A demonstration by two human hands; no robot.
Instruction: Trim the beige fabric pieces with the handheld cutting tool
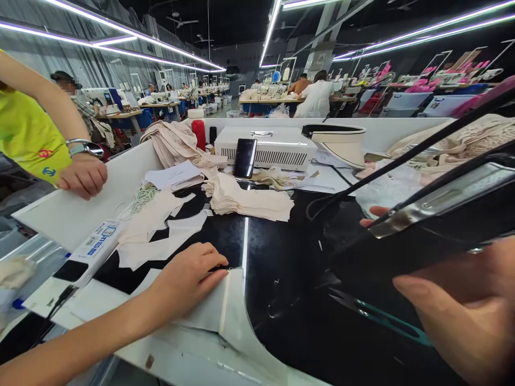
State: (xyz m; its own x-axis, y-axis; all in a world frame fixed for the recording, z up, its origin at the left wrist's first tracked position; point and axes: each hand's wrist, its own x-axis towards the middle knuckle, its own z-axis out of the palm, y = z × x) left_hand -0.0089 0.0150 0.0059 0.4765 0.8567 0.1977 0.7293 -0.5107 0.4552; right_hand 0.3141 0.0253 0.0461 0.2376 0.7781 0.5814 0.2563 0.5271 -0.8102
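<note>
My left hand lies on a pale flat piece with a raised strip at the table's near edge; its fingers are stretched and loosely bent, gripping nothing. On the right, my right hand is around a black object with a shiny metal strip and a looped black cord. Fingertips show beyond it and the thumb on the near side. Blur hides its kind. Below it are blurred teal-handled snips or tweezers. Ahead lies a stack of cream fabric pieces.
White cut pieces and pale green cord lie left. Behind stand a phone, a white vented box, a visor and red thread. A co-worker's hand is over the left panel.
</note>
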